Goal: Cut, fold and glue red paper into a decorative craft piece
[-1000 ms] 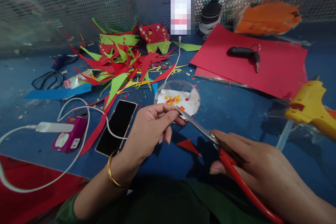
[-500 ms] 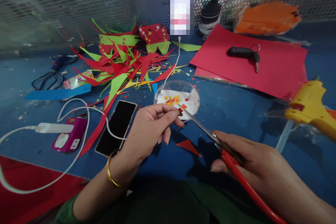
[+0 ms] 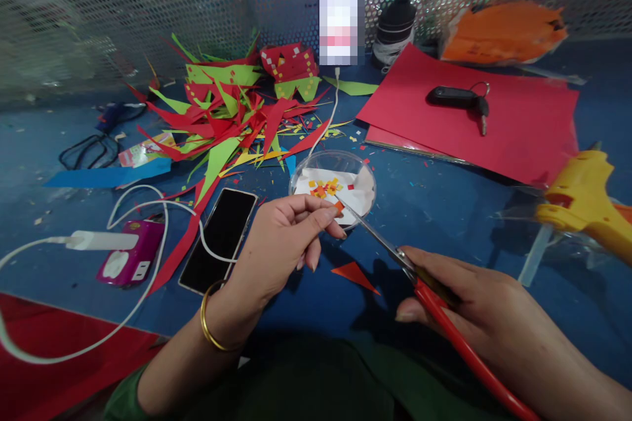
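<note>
My left hand (image 3: 291,237) pinches a small piece of orange paper (image 3: 339,208) between thumb and forefinger, over the near rim of a clear plastic bowl (image 3: 371,179). Inside the bowl, several tiny yellow, orange and red paper squares (image 3: 323,188) lie on white paper. My right hand (image 3: 474,296) is wrapped round the red-handled scissors (image 3: 390,248). Their blades point up and left, with the tips beside the orange piece. An orange-red paper triangle (image 3: 354,275) rests on the blue table below the blades.
Red and green paper scraps (image 3: 232,112) heap at the back left. A phone (image 3: 220,237), a purple adapter (image 3: 133,253) and a white cable lie left. Red sheets (image 3: 474,118) with a key (image 3: 482,120) and a yellow glue gun (image 3: 580,194) are on the right.
An orange square that was beside the blade tips has dropped among the pieces in the bowl. The piece in my left hand now looks brighter orange. Both hands stay nearly in place.
</note>
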The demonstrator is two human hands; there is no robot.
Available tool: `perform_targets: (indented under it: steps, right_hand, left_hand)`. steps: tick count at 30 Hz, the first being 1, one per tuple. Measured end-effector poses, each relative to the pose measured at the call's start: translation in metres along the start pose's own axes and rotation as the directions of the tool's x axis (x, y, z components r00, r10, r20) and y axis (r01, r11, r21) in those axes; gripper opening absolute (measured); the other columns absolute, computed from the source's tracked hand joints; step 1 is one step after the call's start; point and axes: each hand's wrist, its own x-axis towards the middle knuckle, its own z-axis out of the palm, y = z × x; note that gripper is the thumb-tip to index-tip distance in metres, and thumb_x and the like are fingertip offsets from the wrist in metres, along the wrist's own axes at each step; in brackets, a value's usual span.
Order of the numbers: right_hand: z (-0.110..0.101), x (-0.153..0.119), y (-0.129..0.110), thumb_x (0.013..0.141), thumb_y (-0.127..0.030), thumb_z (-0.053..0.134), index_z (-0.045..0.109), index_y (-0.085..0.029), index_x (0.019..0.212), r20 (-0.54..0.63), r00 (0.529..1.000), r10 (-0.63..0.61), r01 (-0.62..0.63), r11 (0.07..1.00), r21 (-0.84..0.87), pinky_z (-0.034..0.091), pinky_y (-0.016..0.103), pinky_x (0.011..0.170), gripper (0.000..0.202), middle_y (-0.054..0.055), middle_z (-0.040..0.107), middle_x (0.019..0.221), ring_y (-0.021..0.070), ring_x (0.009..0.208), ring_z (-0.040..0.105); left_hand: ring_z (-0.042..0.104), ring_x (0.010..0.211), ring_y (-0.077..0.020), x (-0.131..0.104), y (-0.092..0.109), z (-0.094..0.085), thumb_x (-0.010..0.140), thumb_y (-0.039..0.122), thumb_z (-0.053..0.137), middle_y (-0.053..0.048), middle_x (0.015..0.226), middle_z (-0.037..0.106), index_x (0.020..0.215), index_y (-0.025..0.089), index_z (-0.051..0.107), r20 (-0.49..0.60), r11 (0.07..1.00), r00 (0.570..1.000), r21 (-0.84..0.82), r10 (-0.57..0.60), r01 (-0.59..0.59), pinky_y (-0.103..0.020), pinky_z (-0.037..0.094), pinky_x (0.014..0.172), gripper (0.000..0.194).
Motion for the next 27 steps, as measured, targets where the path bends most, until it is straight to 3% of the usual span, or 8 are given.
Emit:
perform_targets:
  steps: [4, 9, 15, 21, 27]
  right_hand:
    - [-0.0024, 0.0027, -0.0005, 0.092, -0.069, 0.052, 0.069, -0.026, 0.095, -0.064, 0.998, -0.016, 0.012, 0.998, -0.054, 0.055, 0.020, 0.049, 0.046, -0.001, 0.078, 0.083, 0.0171, 0.066, 0.075]
    - [-0.0068, 0.0054, -0.0028, 0.092, -0.071, 0.050, 0.067, -0.025, 0.101, -0.120, 0.986, -0.119, 0.100, 0.982, -0.159, 0.049, 0.020, 0.040, 0.050, -0.003, 0.073, 0.069, 0.0136, 0.049, 0.068]
    - [-0.0061, 0.0054, -0.0036, 0.089, -0.075, 0.050, 0.066, -0.022, 0.101, -0.094, 0.982, -0.165, 0.139, 0.961, -0.241, 0.051, 0.024, 0.039, 0.057, 0.002, 0.074, 0.074, 0.0169, 0.050, 0.069]
    - [-0.0033, 0.0054, -0.0024, 0.093, -0.070, 0.048, 0.067, -0.022, 0.099, -0.045, 0.986, -0.161, 0.149, 0.966, -0.211, 0.054, 0.025, 0.044, 0.053, 0.004, 0.075, 0.078, 0.0180, 0.054, 0.070]
    - [-0.0025, 0.0041, -0.0008, 0.093, -0.067, 0.050, 0.067, -0.021, 0.113, -0.005, 0.993, -0.119, 0.117, 0.979, -0.170, 0.054, 0.027, 0.045, 0.052, 0.004, 0.074, 0.078, 0.0202, 0.057, 0.071]
  left_hand:
    - [0.049, 0.034, 0.0004, -0.0011, 0.0001, -0.0002, 0.089, 0.027, 0.071, 0.000, 0.074, 0.075, 0.087, 0.016, 0.072, -0.007, 1.000, 1.000, -0.006, -0.001, 0.001, -0.010, 0.029, 0.034, 0.012]
    - [0.050, 0.035, 0.0000, -0.0010, -0.0010, 0.0003, 0.088, 0.029, 0.073, -0.001, 0.076, 0.075, 0.088, 0.015, 0.071, -0.017, 1.000, 1.000, -0.021, 0.003, -0.004, -0.010, 0.029, 0.034, 0.014]
    - [0.049, 0.034, 0.0003, -0.0005, -0.0009, 0.0001, 0.089, 0.028, 0.071, -0.001, 0.076, 0.075, 0.089, 0.015, 0.071, -0.014, 1.000, 1.000, -0.021, 0.018, -0.018, -0.011, 0.029, 0.034, 0.013]
    - [0.047, 0.034, 0.0001, 0.0010, -0.0020, -0.0014, 0.092, 0.026, 0.065, -0.005, 0.082, 0.077, 0.089, 0.014, 0.072, 0.018, 0.999, 0.999, 0.031, 0.028, -0.028, -0.012, 0.027, 0.033, 0.014]
    - [0.047, 0.035, 0.0002, -0.0008, -0.0009, -0.0018, 0.092, 0.028, 0.064, -0.006, 0.086, 0.078, 0.087, 0.015, 0.070, 0.019, 0.998, 1.000, 0.059, 0.013, -0.014, -0.013, 0.027, 0.034, 0.015]
